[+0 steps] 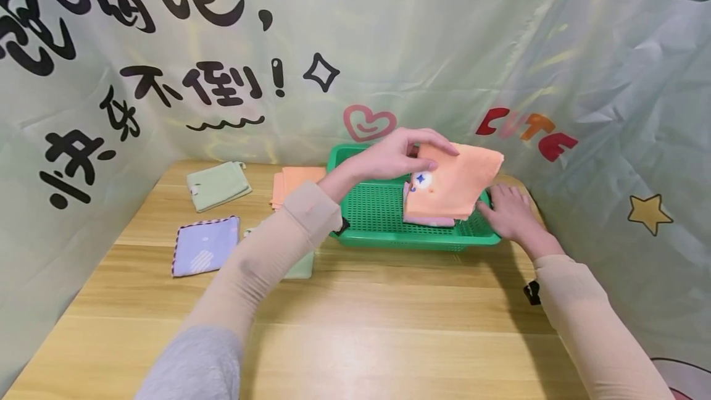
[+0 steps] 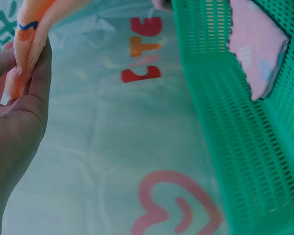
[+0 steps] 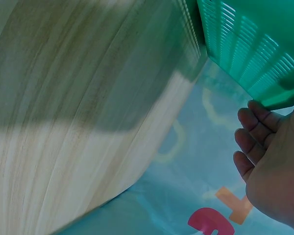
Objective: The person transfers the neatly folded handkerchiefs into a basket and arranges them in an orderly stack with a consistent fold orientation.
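Left hand [image 1: 397, 154] pinches orange cloth [image 1: 461, 179] near its upper left corner. Cloth hangs below and right of those fingers, above green basket [image 1: 416, 241]. Right hand [image 1: 511, 212] at basket's right end, fingers loosely bent; can't tell if gripping.

Printed sheets [image 1: 439, 36] around a wooden table [image 1: 383, 320] suggest a curtained booth.

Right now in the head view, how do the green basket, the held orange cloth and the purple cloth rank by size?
Largest first:
1. Green basket
2. Held orange cloth
3. Purple cloth
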Motion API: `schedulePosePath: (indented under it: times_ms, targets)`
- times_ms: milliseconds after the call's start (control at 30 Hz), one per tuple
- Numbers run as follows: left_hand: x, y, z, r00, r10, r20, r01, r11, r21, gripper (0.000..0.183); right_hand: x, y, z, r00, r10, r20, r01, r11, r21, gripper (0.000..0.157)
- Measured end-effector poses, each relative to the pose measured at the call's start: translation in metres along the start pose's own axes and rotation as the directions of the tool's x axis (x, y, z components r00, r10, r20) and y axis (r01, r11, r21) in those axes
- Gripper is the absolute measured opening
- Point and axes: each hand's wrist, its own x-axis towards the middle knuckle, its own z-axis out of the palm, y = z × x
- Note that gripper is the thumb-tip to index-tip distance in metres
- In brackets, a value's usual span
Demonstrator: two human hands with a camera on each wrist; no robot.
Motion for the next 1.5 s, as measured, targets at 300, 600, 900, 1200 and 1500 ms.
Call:
schedulePosePath:
  times_ms: [300,600,900,1200,1500]
  targets:
    - [0.031,-0.044,0.000,0.986,-0.163,-0.021,0.163,0.987,-0.009,0.030,0.002,-0.002,0.001,1.000,-0.001,0.002,0.001,1.000,0.002,0.059]
    - [0.042,-0.090,0.009,0.939,-0.336,0.070,0.341,0.937,-0.074,0.034,0.004,-0.002,0.001,1.000,-0.010,-0.004,0.010,1.000,-0.002,0.057]
    - [0.037,-0.139,0.017,0.868,-0.494,0.059,0.497,0.865,-0.076,0.035,0.004,-0.005,0.006,1.000,-0.015,-0.014,0.015,1.000,0.020,0.051]
    - [0.032,-0.159,0.019,0.833,-0.553,0.008,0.549,0.826,-0.130,0.045,0.005,-0.002,0.008,1.000,-0.006,-0.016,0.006,1.000,0.027,0.052]
    - [0.035,-0.161,0.016,0.763,-0.641,0.086,0.636,0.767,0.081,0.066,0.006,0.002,0.005,1.000,-0.003,-0.027,0.003,1.000,0.020,0.051]
